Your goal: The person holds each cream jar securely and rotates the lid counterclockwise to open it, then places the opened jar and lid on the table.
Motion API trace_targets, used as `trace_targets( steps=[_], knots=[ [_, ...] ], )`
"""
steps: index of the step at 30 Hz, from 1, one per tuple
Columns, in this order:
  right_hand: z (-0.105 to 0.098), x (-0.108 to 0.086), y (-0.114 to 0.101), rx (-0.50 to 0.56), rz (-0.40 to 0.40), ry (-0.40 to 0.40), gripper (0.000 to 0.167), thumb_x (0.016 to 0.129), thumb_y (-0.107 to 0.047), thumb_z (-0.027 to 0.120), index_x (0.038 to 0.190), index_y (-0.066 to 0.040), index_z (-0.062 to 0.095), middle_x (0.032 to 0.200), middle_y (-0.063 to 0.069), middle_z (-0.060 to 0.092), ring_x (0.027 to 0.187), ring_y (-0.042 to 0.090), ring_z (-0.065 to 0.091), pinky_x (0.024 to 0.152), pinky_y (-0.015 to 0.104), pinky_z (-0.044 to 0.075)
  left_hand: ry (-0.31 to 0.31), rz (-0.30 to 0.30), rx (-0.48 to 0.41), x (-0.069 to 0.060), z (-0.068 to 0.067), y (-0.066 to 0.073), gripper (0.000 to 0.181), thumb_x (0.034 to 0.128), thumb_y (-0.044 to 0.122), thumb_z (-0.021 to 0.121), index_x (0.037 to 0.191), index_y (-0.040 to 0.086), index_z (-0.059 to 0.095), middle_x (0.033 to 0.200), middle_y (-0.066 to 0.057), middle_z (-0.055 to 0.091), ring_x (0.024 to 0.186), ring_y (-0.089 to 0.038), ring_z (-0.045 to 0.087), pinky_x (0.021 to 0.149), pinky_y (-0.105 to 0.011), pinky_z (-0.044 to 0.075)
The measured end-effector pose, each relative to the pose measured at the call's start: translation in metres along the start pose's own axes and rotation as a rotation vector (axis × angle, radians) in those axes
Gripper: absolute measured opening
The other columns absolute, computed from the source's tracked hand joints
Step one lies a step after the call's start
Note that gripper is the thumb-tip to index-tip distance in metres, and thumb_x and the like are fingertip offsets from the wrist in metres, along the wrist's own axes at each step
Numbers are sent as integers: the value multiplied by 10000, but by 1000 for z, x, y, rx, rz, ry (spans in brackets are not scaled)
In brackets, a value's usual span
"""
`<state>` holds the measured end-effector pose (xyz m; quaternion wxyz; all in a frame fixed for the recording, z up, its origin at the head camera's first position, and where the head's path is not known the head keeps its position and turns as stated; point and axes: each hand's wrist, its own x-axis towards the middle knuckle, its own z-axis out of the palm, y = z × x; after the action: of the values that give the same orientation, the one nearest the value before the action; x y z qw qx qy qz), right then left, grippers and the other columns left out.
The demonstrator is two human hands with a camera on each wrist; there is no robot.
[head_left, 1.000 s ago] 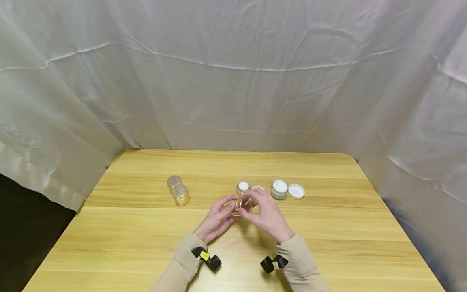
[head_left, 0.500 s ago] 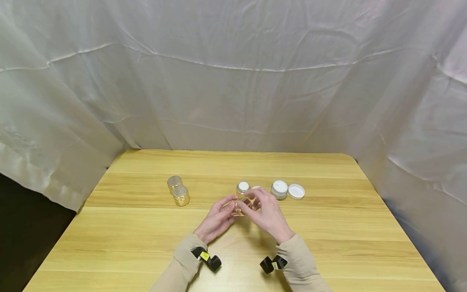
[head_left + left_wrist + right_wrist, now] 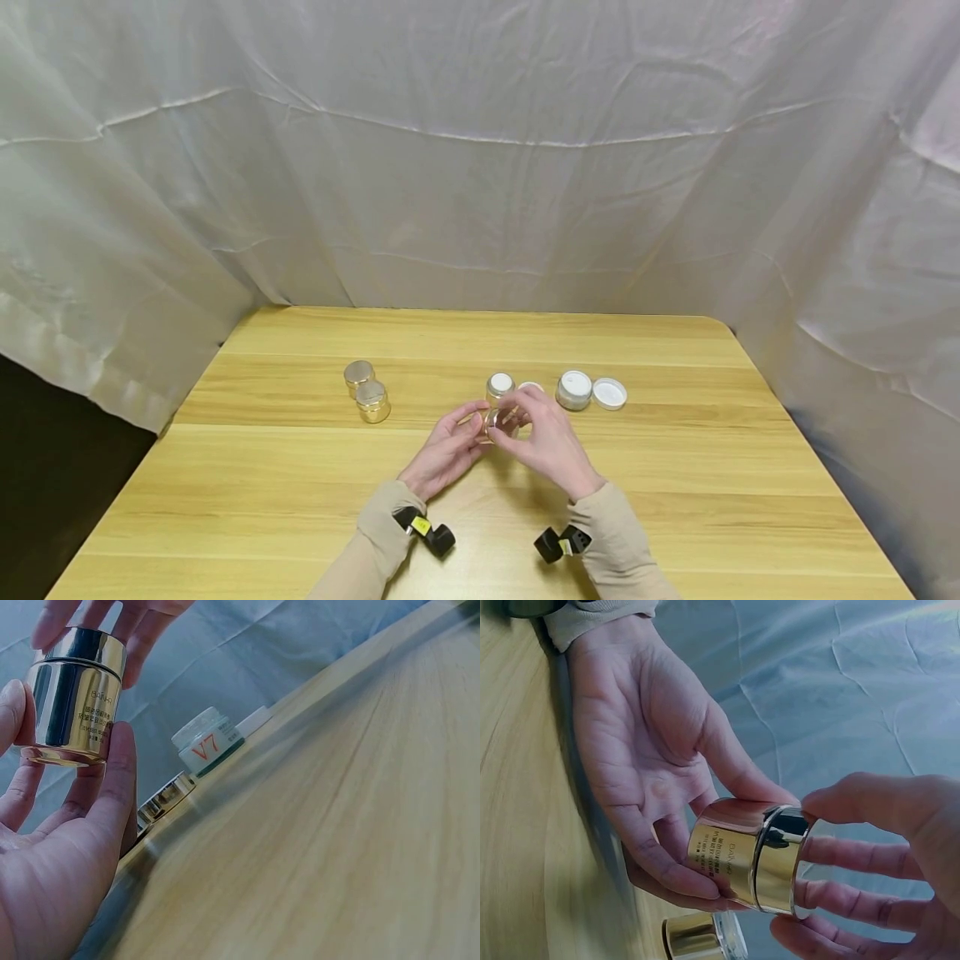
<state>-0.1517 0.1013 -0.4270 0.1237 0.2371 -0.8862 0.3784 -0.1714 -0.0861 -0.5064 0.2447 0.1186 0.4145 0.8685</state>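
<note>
A shiny gold jar (image 3: 491,425) with dark lettering is held above the table. In the left wrist view the gold jar (image 3: 73,712) has its lid on, a thin seam below it. My left hand (image 3: 447,452) grips the jar's body between thumb and fingers. My right hand (image 3: 550,439) has thumb and fingertips round the lid. From the right wrist view, the gold lid (image 3: 784,862) faces my right hand (image 3: 885,877), while my left hand (image 3: 649,742) clasps the body. Partly behind the hands stands another gold jar with a white top (image 3: 500,386).
Two gold-lidded jars (image 3: 372,402) stand close together on the left. A greenish "V7" jar (image 3: 208,742) with white top stands at right, a white lid (image 3: 609,394) beside it. Between jars lies a gold lid (image 3: 166,799). A pale curtain (image 3: 480,200) hangs behind the table.
The right thumb and fingers turned a little over the jar's lid half a second ago and are now back much as they were a second ago. The left hand has stayed in place.
</note>
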Motion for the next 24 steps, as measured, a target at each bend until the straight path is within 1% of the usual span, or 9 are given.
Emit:
trace_targets(
  steps=[3,5,8,11,13,16,19,21,24],
  knots=[
    [-1,0,-1,-7,-7,-20,333,789,-178,840,1083,-91,710,1018,97,674,901,221,667,806,334,615,0,-2,-1,0,0,0,187,1048,159,513,1204,207,604,1204,-2,633,1040,-82,655,1006,-227,552],
    [-1,0,-1,-6,-4,-22,336,803,-196,832,1096,-88,706,1030,103,670,914,228,665,814,351,614,-1,-1,-4,0,-1,0,185,1044,162,520,1204,203,603,1204,-7,632,1042,-83,655,1007,-228,552],
    [-1,0,0,2,12,-2,335,823,-216,817,1099,-63,704,1029,109,679,872,229,669,773,352,616,-4,5,-9,0,-1,0,185,1042,160,523,1205,199,601,1184,-4,642,1036,-84,655,1000,-230,555],
    [-1,0,1,32,40,12,313,847,-221,803,1080,-35,707,984,118,690,786,243,669,692,331,611,-11,13,-9,1,-2,-1,186,1042,161,521,1211,191,595,1157,5,656,1028,-84,657,994,-233,557],
    [-1,1,1,45,54,10,292,856,-222,798,1063,-37,708,954,113,695,750,244,665,654,314,604,-13,16,-7,1,-2,-1,186,1042,163,524,1212,189,593,1147,12,661,1029,-83,657,996,-237,558],
    [-2,1,0,55,58,1,288,848,-217,810,1047,-38,705,922,110,698,738,244,668,634,307,606,-15,19,-3,1,-1,-1,186,1043,167,524,1217,187,588,1145,13,655,1029,-84,655,996,-240,557],
    [-1,1,0,40,43,1,301,827,-208,828,1044,-42,703,926,113,699,759,229,678,652,307,617,-10,13,-1,1,-1,-1,183,1042,165,527,1213,183,589,1151,3,641,1025,-85,653,994,-235,557],
    [-1,0,0,17,30,1,299,812,-195,836,1042,-58,704,945,106,695,780,218,679,679,299,617,-6,8,-2,0,-1,-1,180,1040,164,530,1210,183,590,1159,1,637,1024,-83,651,992,-230,557],
    [-1,-1,0,-17,7,-8,316,790,-177,841,1057,-79,704,986,95,683,833,208,666,731,317,611,-1,1,-4,0,0,0,176,1036,165,538,1201,191,596,1177,-1,631,1034,-81,651,998,-225,555]
  ],
)
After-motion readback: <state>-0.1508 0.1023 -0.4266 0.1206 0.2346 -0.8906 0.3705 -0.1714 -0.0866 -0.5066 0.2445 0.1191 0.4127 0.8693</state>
